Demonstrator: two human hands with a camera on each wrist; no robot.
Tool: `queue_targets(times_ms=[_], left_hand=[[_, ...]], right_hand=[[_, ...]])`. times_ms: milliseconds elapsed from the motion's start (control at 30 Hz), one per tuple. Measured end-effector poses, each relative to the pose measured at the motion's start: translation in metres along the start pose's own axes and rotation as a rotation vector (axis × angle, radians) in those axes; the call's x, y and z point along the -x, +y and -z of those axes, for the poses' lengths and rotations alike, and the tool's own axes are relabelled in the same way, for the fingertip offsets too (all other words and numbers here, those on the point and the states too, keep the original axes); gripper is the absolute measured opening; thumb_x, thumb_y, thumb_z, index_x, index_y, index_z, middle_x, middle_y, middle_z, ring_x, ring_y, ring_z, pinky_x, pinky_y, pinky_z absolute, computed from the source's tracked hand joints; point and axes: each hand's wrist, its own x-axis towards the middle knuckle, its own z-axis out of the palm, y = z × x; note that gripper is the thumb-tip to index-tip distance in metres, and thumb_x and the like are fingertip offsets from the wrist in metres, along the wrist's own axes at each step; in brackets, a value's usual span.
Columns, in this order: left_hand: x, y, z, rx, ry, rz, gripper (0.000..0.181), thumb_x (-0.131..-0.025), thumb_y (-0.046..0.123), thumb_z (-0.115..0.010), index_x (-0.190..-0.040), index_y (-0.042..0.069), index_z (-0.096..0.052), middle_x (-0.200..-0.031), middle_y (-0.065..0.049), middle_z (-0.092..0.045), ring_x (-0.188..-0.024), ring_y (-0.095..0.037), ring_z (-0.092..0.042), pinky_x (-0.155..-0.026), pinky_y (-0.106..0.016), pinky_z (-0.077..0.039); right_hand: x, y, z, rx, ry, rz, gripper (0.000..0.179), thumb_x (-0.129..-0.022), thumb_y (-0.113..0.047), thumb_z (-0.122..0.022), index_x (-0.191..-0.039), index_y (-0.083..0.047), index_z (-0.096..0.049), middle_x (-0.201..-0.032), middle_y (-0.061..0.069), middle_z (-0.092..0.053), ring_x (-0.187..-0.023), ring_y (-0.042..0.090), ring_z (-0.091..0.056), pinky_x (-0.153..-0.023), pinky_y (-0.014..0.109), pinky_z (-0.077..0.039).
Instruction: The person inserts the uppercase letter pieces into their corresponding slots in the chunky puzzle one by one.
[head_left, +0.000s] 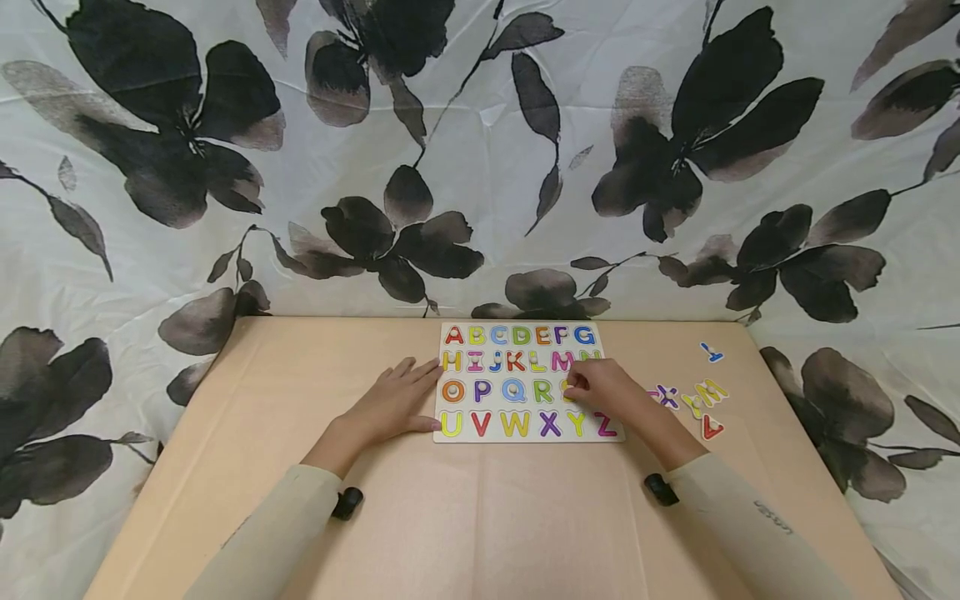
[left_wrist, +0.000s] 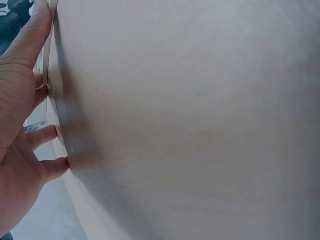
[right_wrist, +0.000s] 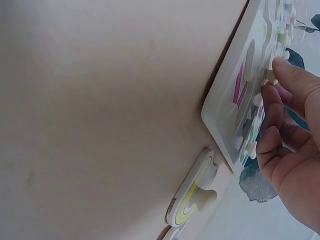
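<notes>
With the right hand's grip point(head_left: 604, 390) pinching a knob point(right_wrist: 270, 76) toward three o'clock on the letter board point(head_left: 496, 429), a sideways pull could skew it if the left hand point(head_left: 393, 400) (fingers apart, at nine o'clock) presses weakly.

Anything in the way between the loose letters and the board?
Yes: the right hand and wrist lie between the lower loose letters and the board. Nothing visible stands between the blue letter and the board's upper right corner.
</notes>
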Motion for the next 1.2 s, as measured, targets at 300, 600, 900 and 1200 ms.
queue_targets(times_ms=[300,600,900,1200], left_hand=[[0.003,0.003,0.003,0.010,0.006,-0.013,0.098,-0.088,0.064,-0.071,-0.163,0.012,-0.033,-0.170,-0.007,-0.031,-0.154,-0.047,-0.027,-0.119,-0.069,-0.029],[0.004,0.005,0.004,0.016,0.001,-0.020,0.098,-0.088,0.063,-0.071,-0.163,0.011,-0.033,-0.170,-0.007,-0.030,-0.154,-0.047,-0.026,-0.119,-0.069,-0.028],[0.008,0.005,0.003,0.007,0.000,-0.025,0.099,-0.088,0.064,-0.071,-0.163,0.012,-0.033,-0.170,-0.007,-0.030,-0.154,-0.046,-0.027,-0.119,-0.069,-0.028],[0.013,0.005,0.002,0.017,0.000,-0.026,0.098,-0.087,0.062,-0.073,-0.162,0.011,-0.035,-0.169,-0.007,-0.032,-0.154,-0.047,-0.027,-0.119,-0.069,-0.029]], right_hand=[[0.008,-0.004,0.000,0.004,0.011,0.001,0.018,-0.092,-0.024,-0.080,-0.097,-0.011,-0.070,-0.079,0.000,-0.060,-0.077,0.015,-0.055,-0.066,0.025,-0.047],[0.025,0.019,0.014,-0.029,0.067,-0.006,0.020,-0.095,-0.025,-0.076,-0.106,-0.010,-0.072,-0.087,-0.001,-0.064,-0.082,0.017,-0.057,-0.073,0.029,-0.050],[0.050,0.059,0.029,-0.061,0.153,-0.103,0.030,-0.100,-0.023,-0.069,-0.123,-0.004,-0.067,-0.115,0.013,-0.068,-0.103,0.030,-0.064,-0.092,0.049,-0.058],[0.073,0.111,0.042,-0.038,0.239,-0.191,0.039,-0.104,-0.026,-0.063,-0.131,0.002,-0.060,-0.115,0.022,-0.065,-0.104,0.038,-0.063,-0.089,0.055,-0.056]])
